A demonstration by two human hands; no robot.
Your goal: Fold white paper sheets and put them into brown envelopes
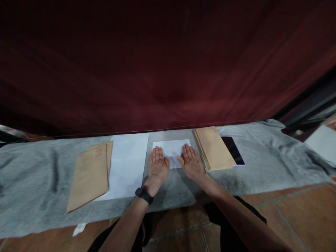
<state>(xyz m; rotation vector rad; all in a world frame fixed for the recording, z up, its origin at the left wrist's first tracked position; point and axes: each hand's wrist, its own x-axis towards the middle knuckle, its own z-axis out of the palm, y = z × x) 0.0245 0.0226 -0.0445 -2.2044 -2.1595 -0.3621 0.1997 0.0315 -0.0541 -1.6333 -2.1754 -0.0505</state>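
Observation:
A small white sheet of paper (172, 150), which looks folded, lies flat on the grey cloth (181, 189) between my two hands. My left hand (159, 164) rests palm down on its left end, fingers stretched out. On the right end lies my right hand (190, 161), flat too, with its thumb pointing inward. Neither hand grips anything. Left of my left hand are white paper sheets (128, 164), partly covered by brown envelopes (90, 171). Close to my right hand sits a stack of brown envelopes (215, 148). My hands hide both ends of the small sheet.
A dark-screened phone or tablet (233, 150) sticks out from under the right stack. Behind the cloth-covered surface rises a dark red fabric (168, 77). Brown floor tiles (178, 224) show below the front edge. Something white (322, 143) stands at the far right.

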